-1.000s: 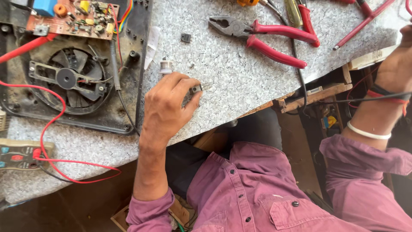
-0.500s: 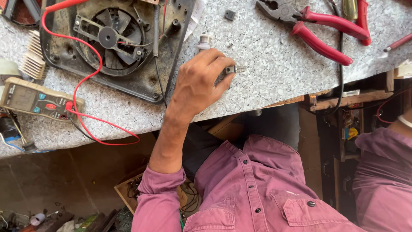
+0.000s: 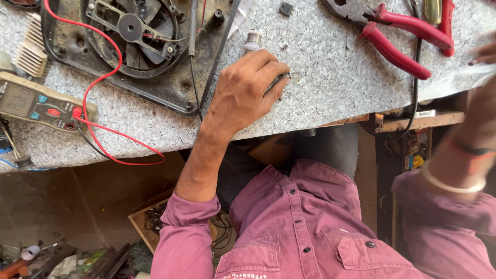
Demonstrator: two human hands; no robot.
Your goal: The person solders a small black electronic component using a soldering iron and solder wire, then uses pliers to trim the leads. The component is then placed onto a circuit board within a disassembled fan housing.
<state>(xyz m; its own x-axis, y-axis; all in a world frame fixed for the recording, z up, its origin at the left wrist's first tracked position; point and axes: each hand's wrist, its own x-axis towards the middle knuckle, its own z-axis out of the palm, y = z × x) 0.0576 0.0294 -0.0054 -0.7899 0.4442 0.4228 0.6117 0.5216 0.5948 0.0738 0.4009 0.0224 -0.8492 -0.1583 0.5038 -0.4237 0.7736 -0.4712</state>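
Looking down, I see the speckled grey stone-look bench [image 3: 330, 98] carrying a grimy black plastic fan housing [image 3: 170, 88], a flat yellowish multimeter [image 3: 36, 103] with a red lead [image 3: 111, 77], and red-handled steel pliers [image 3: 398, 36]. My left hand [image 3: 243, 93] is curled, its fingertips pinching a small metal part [image 3: 292, 76] against the bench near its front edge. My right hand [image 3: 483, 51] is a blur at the far edge; I cannot tell its grip. I judge this a holding-and-positioning step. Anything further calls for a fine, steady pinch, since the part is tiny and smooth.
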